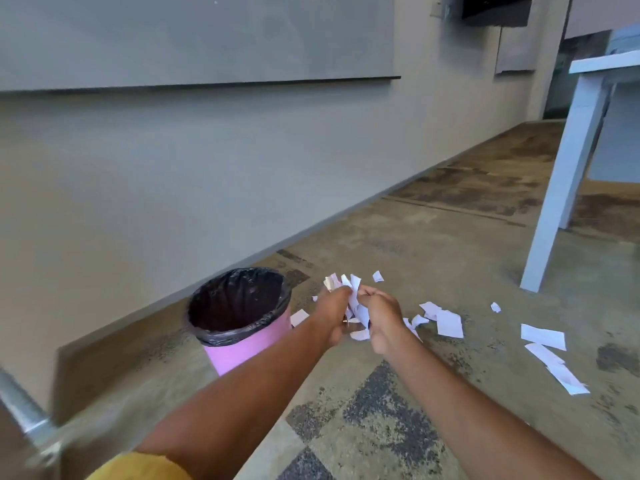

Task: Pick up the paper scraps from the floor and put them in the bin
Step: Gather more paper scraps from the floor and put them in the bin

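Head view count: one bin [249,344], two hands, one bunch of held scraps [355,289], about ten loose scraps [449,323] (some overlap, so the count is rough).
bin: pink and round, lined with a black bag [239,299], open-topped. It stands upright on the floor [415,237] near the foot of the wall [173,188].
held scraps: white torn paper, crumpled together, above the floor just right of the bin's rim.
loose scraps: white, torn, lying flat. Most are spread to the right of the hands, toward the white table leg [568,174]; one lies just beside the bin.
left hand [334,306]: fingers curled round the bunch.
right hand [379,313]: thumb and fingers pinching the same bunch, close against the left hand.
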Demonstrator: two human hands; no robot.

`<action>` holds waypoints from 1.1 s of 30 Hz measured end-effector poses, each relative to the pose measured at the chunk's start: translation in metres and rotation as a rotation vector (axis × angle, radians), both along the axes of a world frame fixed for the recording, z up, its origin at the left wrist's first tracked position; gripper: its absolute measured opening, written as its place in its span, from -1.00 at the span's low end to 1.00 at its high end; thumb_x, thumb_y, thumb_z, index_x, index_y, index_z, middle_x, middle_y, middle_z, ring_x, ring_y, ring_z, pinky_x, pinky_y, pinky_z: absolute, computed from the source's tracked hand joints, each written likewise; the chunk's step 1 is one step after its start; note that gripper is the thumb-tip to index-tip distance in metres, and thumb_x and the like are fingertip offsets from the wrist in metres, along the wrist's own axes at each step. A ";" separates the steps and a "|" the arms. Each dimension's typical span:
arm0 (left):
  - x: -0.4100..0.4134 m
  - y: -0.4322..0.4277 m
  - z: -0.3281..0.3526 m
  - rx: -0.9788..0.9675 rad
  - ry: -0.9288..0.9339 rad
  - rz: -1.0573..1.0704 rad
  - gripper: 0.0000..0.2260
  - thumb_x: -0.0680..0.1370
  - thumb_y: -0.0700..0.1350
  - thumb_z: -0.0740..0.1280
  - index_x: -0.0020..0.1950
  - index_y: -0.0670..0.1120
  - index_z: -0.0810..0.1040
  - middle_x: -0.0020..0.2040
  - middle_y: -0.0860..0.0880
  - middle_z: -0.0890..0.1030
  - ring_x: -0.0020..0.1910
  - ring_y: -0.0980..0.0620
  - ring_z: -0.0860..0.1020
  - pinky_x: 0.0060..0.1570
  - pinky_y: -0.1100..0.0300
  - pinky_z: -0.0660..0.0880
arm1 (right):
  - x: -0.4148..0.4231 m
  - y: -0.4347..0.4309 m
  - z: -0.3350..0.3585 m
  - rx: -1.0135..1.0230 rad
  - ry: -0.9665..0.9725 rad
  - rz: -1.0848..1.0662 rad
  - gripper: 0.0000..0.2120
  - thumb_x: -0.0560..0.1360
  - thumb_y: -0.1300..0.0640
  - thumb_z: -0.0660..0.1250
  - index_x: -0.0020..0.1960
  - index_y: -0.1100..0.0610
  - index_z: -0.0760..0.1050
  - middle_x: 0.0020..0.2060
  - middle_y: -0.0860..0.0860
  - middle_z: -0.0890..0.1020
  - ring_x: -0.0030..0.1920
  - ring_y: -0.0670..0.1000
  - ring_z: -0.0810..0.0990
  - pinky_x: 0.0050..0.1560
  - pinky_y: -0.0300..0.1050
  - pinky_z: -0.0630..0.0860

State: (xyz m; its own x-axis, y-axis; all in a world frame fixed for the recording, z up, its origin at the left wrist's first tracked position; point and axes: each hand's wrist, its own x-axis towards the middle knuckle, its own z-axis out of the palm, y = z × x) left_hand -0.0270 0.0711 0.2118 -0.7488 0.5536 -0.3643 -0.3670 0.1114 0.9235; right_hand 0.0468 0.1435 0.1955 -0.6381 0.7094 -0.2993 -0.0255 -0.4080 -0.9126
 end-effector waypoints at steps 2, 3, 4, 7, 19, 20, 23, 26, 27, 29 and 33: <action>-0.010 -0.018 0.014 0.020 0.018 0.048 -0.90 0.61 -0.25 0.25 0.00 -0.11 0.55 -0.21 -0.11 0.61 -0.26 -0.08 0.63 -0.27 0.06 0.65 | -0.017 -0.018 0.008 0.013 0.027 0.037 -0.78 0.57 0.21 0.30 0.12 0.18 0.68 -0.10 0.12 0.73 -0.15 0.14 0.65 -0.23 -0.14 0.53; -0.018 -0.027 0.020 0.026 0.037 0.064 -0.87 0.62 -0.25 0.25 -0.04 -0.11 0.57 -0.20 -0.12 0.59 -0.29 -0.07 0.60 -0.26 0.10 0.61 | -0.025 -0.028 0.014 0.012 0.046 0.051 -0.75 0.55 0.20 0.30 0.15 0.24 0.66 -0.13 0.13 0.71 -0.16 0.14 0.63 -0.26 -0.15 0.53; -0.024 -0.035 0.026 0.026 0.046 0.084 -0.82 0.60 -0.26 0.24 -0.11 -0.11 0.61 -0.18 -0.16 0.59 -0.29 -0.09 0.57 -0.22 0.09 0.59 | -0.034 -0.036 0.019 0.002 0.072 0.062 -0.75 0.57 0.19 0.31 0.15 0.26 0.65 -0.14 0.14 0.71 -0.17 0.15 0.64 -0.26 -0.13 0.56; -0.043 -0.062 0.039 0.062 0.023 0.169 -0.79 0.53 -0.29 0.21 -0.06 -0.13 0.64 -0.11 -0.22 0.66 -0.19 -0.19 0.64 0.07 -0.18 0.63 | -0.059 -0.062 0.035 -0.009 0.099 0.107 -0.75 0.62 0.02 0.35 0.10 0.16 0.72 -0.07 0.13 0.79 -0.07 0.18 0.76 -0.04 0.04 0.67; -0.101 -0.137 0.047 0.147 -0.093 0.276 -0.77 0.65 -0.01 0.22 -0.17 -0.05 0.47 -0.31 0.00 0.51 -0.29 0.05 0.52 -0.25 0.22 0.43 | -0.125 -0.135 0.062 -0.043 0.178 0.436 -0.16 0.58 -0.49 0.12 0.38 0.24 0.58 -0.03 0.10 0.68 -0.17 0.02 0.62 -0.22 -0.15 0.47; -0.105 -0.140 0.046 0.142 -0.081 0.268 -0.78 0.63 0.04 0.26 -0.12 -0.04 0.52 -0.23 -0.01 0.59 -0.17 0.04 0.60 -0.10 0.22 0.47 | -0.131 -0.138 0.060 -0.061 0.182 0.433 -0.17 0.56 -0.51 0.14 0.34 0.19 0.63 0.01 0.06 0.72 -0.14 0.00 0.66 -0.17 -0.16 0.50; -0.120 -0.148 0.044 0.165 -0.103 0.265 -0.64 0.61 0.17 0.32 0.28 -0.03 0.61 0.27 -0.10 0.67 0.38 -0.13 0.59 0.45 -0.01 0.41 | -0.145 -0.144 0.053 -0.081 0.171 0.424 -0.22 0.48 -0.57 0.18 0.24 0.05 0.70 0.12 0.04 0.76 0.12 -0.02 0.72 0.06 -0.14 0.55; -0.129 -0.152 0.045 0.266 -0.170 0.249 -0.65 0.67 0.19 0.24 0.24 -0.04 0.60 0.23 -0.15 0.65 0.41 -0.18 0.55 0.49 -0.11 0.39 | -0.157 -0.146 0.047 -0.031 0.168 0.464 -0.09 0.29 -0.68 0.21 0.23 0.03 0.70 0.11 0.00 0.77 0.20 0.00 0.71 0.28 -0.06 0.55; -0.130 -0.153 0.045 0.293 -0.196 0.255 -0.63 0.68 0.19 0.23 0.23 -0.05 0.61 0.22 -0.16 0.66 0.40 -0.17 0.56 0.50 -0.11 0.39 | -0.162 -0.146 0.044 -0.031 0.184 0.472 -0.05 0.25 -0.69 0.23 0.24 0.04 0.71 0.13 0.01 0.77 0.23 0.00 0.71 0.36 -0.05 0.51; -0.137 -0.153 0.040 0.347 -0.235 0.281 -0.50 0.69 0.23 0.22 0.36 -0.13 0.61 0.31 -0.19 0.66 0.40 -0.18 0.57 0.51 -0.13 0.39 | -0.170 -0.146 0.038 -0.031 0.211 0.495 0.00 0.23 -0.71 0.25 0.28 0.06 0.69 0.16 0.02 0.76 0.26 0.00 0.69 0.45 0.00 0.45; -0.153 -0.155 0.032 0.395 -0.271 0.265 -0.39 0.62 0.34 0.29 0.28 -0.20 0.62 0.19 -0.28 0.71 0.34 -0.24 0.60 0.50 -0.19 0.39 | -0.174 -0.145 0.032 -0.047 0.202 0.501 -0.01 0.30 -0.69 0.23 0.32 0.09 0.65 0.14 0.02 0.76 0.23 -0.02 0.69 0.43 -0.02 0.47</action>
